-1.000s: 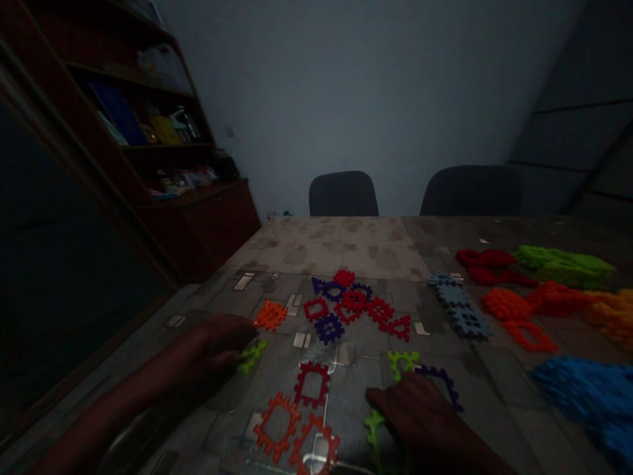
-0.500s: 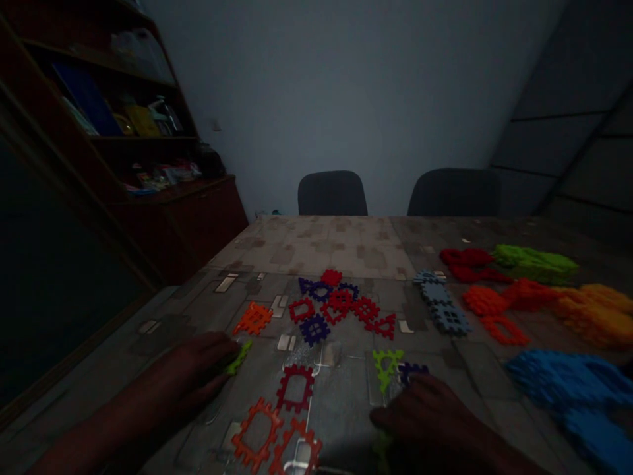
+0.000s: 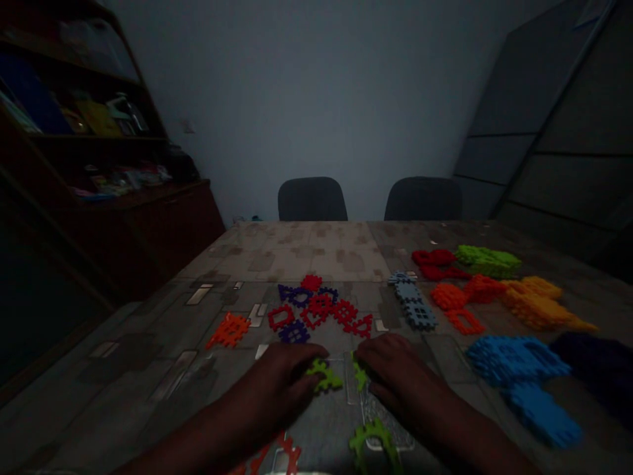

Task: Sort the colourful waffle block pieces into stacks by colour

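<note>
My left hand (image 3: 289,376) is closed on a lime green interlocking plastic tile (image 3: 324,377) with toothed edges, in the middle of the near table. Just across a small gap, my right hand (image 3: 395,366) has its fingers curled round a second green tile (image 3: 359,373), mostly covered by those fingers. Another green tile (image 3: 373,441), with a curved opening, lies near the bottom edge. Orange-red tiles (image 3: 287,455) are partly hidden below my left forearm. Past my hands, a loose group of red tiles (image 3: 321,305) and purple tiles (image 3: 294,332) lies flat.
An orange tile (image 3: 232,330) lies to the left. On the right are grey tiles (image 3: 415,305) and piles of blue (image 3: 519,363), orange (image 3: 448,297), yellow (image 3: 531,300), red (image 3: 435,260) and green tiles (image 3: 487,259). Two chairs (image 3: 312,198) stand behind the patterned table (image 3: 306,251).
My left hand has moved right with its green tile, to the middle. My right hand has shifted forward onto a green tile, and the purple tile beside it is out of sight. The view has turned rightward.
</note>
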{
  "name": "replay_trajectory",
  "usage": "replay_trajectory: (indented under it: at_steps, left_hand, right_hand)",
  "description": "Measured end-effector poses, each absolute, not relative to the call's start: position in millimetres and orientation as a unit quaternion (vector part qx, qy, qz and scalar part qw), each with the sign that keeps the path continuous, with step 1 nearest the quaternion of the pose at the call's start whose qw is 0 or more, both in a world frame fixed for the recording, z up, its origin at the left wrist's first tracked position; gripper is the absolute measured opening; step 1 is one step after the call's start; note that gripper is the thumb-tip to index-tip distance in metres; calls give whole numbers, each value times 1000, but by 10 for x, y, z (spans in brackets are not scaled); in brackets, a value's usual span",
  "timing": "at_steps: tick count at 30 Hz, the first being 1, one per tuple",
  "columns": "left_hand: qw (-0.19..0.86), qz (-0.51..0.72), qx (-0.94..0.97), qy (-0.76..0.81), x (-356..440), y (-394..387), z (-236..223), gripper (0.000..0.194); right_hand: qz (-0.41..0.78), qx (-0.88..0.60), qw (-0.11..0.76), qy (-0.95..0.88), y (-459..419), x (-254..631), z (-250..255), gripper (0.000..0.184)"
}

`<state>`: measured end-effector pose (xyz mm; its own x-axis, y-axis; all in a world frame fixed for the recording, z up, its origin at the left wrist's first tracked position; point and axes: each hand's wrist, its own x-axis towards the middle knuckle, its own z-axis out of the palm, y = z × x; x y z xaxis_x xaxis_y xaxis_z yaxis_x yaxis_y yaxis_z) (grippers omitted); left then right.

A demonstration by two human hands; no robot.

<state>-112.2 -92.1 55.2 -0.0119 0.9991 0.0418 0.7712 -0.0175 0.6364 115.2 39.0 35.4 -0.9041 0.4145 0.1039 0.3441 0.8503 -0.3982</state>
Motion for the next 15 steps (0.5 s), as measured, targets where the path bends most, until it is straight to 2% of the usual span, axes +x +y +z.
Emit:
replay_trajectory:
  at_steps: [4, 10, 15]
  left_hand:
    - [182, 198, 692, 669, -1063, -786, 465, 40]
    - [150, 216, 669, 695, -1323, -910, 337, 28]
    - [140, 242, 664, 693, -1431, -906, 368, 27]
  right_hand:
    - [168, -193, 82, -963, 411, 1123, 329, 43]
    - [146, -193, 87, -966, 485, 1098, 237, 54]
    - [153, -196, 115, -962, 461, 1144, 262, 63]
